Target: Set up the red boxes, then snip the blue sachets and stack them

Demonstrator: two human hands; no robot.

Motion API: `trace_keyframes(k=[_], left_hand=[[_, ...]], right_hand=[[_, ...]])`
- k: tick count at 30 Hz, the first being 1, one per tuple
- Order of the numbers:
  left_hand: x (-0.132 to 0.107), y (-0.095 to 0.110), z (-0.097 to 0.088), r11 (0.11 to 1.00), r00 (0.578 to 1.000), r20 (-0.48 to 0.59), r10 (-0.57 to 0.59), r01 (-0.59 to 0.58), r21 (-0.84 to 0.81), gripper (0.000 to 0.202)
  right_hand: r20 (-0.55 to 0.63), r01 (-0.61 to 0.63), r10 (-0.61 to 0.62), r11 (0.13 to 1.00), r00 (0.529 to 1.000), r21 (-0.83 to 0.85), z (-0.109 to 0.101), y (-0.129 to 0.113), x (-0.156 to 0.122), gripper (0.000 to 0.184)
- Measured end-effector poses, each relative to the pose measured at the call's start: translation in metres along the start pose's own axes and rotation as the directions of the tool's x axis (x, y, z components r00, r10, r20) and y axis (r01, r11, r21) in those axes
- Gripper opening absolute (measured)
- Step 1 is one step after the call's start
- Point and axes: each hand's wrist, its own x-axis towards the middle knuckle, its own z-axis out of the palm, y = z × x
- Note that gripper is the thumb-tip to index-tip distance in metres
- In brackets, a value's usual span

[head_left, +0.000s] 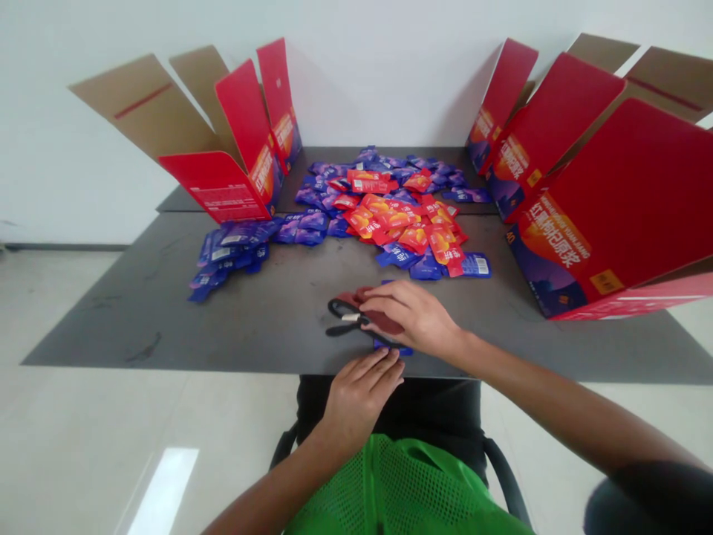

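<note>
My right hand (412,316) lies over a dark red pouch (384,321) on the grey tabletop (167,319). Black-handled scissors (345,317) sit at the pouch's left, with my right fingers close to them. My left hand (362,394) is at the table's front edge, its fingertips against a blue sachet (396,348) partly hidden beneath the red pouch. Further back lies a heap of blue and red-orange sachets (390,212), and a smaller blue batch (228,256) sits to its left.
Opened red-and-brown cartons stand on both sides, one at left (223,186) and a larger one at right (607,208), their flaps raised. A white wall (379,74) rises behind the table. Below me are a green mesh vest (401,490) and black chair arms (504,475).
</note>
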Motion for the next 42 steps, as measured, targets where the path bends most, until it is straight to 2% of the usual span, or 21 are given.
trace_keyframes(k=[2, 3, 6, 8, 10, 12, 14, 17, 19, 22, 24, 26, 28, 31, 33, 35, 38, 40, 42], left_hand=[[0.001, 0.0, -0.001, 1.0, 1.0, 0.008, -0.006, 0.006, 0.0, 0.016], [0.001, 0.0, -0.001, 1.0, 1.0, 0.008, -0.006, 0.007, -0.001, 0.016], [0.002, 0.0, -0.002, 1.0, 1.0, -0.011, 0.011, -0.011, 0.0, 0.02], [0.003, 0.0, -0.003, 1.0, 1.0, -0.018, 0.018, -0.018, -0.001, 0.021], [0.003, 0.0, -0.003, 1.0, 1.0, -0.024, 0.018, -0.019, -0.006, 0.021], [0.003, -0.001, -0.003, 1.0, 0.999, -0.031, 0.022, -0.022, -0.005, 0.022], [0.003, -0.001, -0.003, 1.0, 0.999, -0.026, 0.024, -0.025, -0.003, 0.021], [0.003, -0.002, -0.003, 1.0, 1.0, -0.011, 0.013, -0.013, -0.004, 0.016], [0.003, -0.003, -0.003, 1.0, 0.999, -0.027, 0.021, -0.021, -0.004, 0.016], [0.003, -0.004, -0.002, 0.999, 0.998, -0.051, 0.049, -0.049, 0.0, 0.022], [0.002, -0.005, -0.003, 0.999, 0.997, -0.055, 0.05, -0.05, 0.0, 0.021], [0.001, -0.006, -0.004, 0.999, 0.997, -0.062, 0.045, -0.045, -0.009, 0.02], [-0.001, -0.007, -0.006, 0.999, 0.997, -0.063, 0.044, -0.046, -0.028, 0.018], [-0.005, -0.01, -0.01, 0.997, 0.997, -0.053, 0.05, -0.053, -0.057, 0.017], [-0.006, -0.011, -0.011, 0.996, 0.997, -0.05, 0.051, -0.055, -0.064, 0.017], [-0.005, -0.011, -0.012, 0.996, 0.997, -0.053, 0.053, -0.056, -0.064, 0.016], [-0.003, -0.009, -0.013, 0.997, 0.997, -0.056, 0.044, -0.048, -0.06, 0.016], [-0.003, -0.008, -0.013, 0.997, 0.998, -0.058, 0.039, -0.043, -0.064, 0.016], [-0.004, -0.007, -0.012, 0.997, 0.998, -0.052, 0.028, -0.032, -0.073, 0.017]], right_hand=[[0.057, 0.007, -0.011, 0.997, 0.998, 0.071, 0.005, -0.013, -0.01, 0.026], [0.074, 0.002, -0.008, 0.996, 0.997, 0.087, 0.009, -0.012, -0.013, 0.026], [0.032, -0.035, 0.034, 0.999, 0.999, 0.038, 0.016, 0.017, -0.008, 0.026], [0.005, -0.037, 0.037, 0.998, 0.999, -0.046, 0.013, 0.041, 0.004, 0.023], [-0.013, -0.023, 0.022, 0.995, 1.0, -0.099, 0.005, 0.048, 0.014, 0.022], [-0.052, -0.024, 0.02, 0.997, 0.998, -0.077, -0.003, 0.034, 0.016, 0.025], [-0.067, -0.035, 0.034, 0.999, 0.997, -0.004, -0.007, 0.009, 0.008, 0.029], [0.051, -0.014, 0.01, 0.997, 0.999, 0.077, -0.002, -0.015, -0.009, 0.028], [0.088, -0.016, 0.009, 0.996, 0.996, 0.084, 0.005, -0.005, -0.013, 0.027], [0.013, -0.053, 0.053, 0.999, 0.999, -0.003, 0.01, 0.031, -0.003, 0.027], [-0.014, -0.054, 0.054, 0.996, 0.998, -0.07, 0.004, 0.044, 0.006, 0.025], [-0.026, -0.044, 0.042, 0.996, 0.999, -0.077, -0.003, 0.036, 0.007, 0.026], [-0.028, -0.037, 0.037, 0.999, 0.999, -0.023, -0.007, 0.012, -0.001, 0.029], [0.042, -0.015, 0.012, 0.998, 0.999, 0.067, -0.002, -0.016, -0.017, 0.029], [0.073, -0.024, 0.018, 0.996, 0.997, 0.09, 0.004, -0.01, -0.02, 0.029], [0.041, -0.06, 0.058, 0.997, 0.997, 0.051, 0.008, 0.011, -0.015, 0.029], [-0.011, -0.094, 0.094, 0.994, 0.996, -0.06, 0.001, 0.038, -0.001, 0.029], [-0.039, -0.088, 0.086, 0.994, 0.996, -0.067, -0.005, 0.031, 0.003, 0.03], [-0.043, -0.056, 0.056, 0.998, 0.998, -0.013, -0.007, 0.007, -0.002, 0.032]])
